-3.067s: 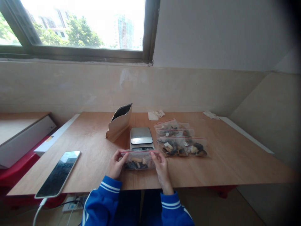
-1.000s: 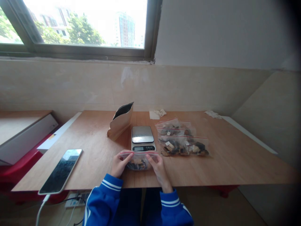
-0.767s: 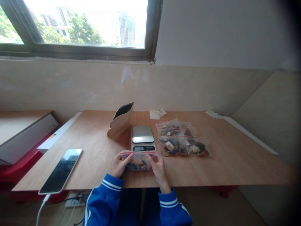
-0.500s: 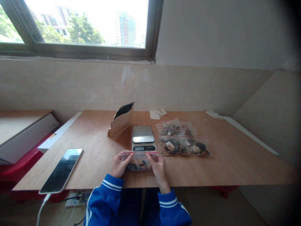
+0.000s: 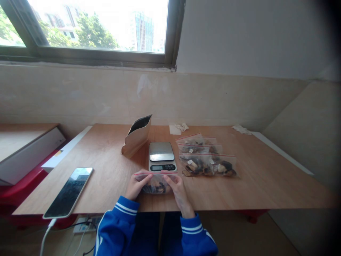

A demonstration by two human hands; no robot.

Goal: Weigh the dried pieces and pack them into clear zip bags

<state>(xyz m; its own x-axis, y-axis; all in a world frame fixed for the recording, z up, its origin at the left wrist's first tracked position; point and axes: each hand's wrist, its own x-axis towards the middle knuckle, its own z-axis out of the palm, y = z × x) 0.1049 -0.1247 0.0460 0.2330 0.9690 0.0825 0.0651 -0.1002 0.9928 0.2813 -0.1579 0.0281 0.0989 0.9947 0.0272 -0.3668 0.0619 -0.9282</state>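
A small clear zip bag [image 5: 156, 182] with a red top strip holds dark and pale pieces. It lies at the near edge of the wooden table [image 5: 106, 167]. My left hand [image 5: 135, 187] pinches its left end and my right hand [image 5: 178, 192] pinches the top strip toward the right. Just behind the bag sits a small digital scale [image 5: 161, 156] with a bare steel platform.
Several filled zip bags [image 5: 206, 159] lie right of the scale. An open brown pouch [image 5: 136, 140] stands behind and left of the scale. A phone [image 5: 68, 192] with a cable lies at the near left. Crumpled paper scraps [image 5: 178, 128] lie by the wall.
My right fingers have slid a little leftward along the bag's red strip. The bag stays in front of the scale, and nothing else on the table has moved.
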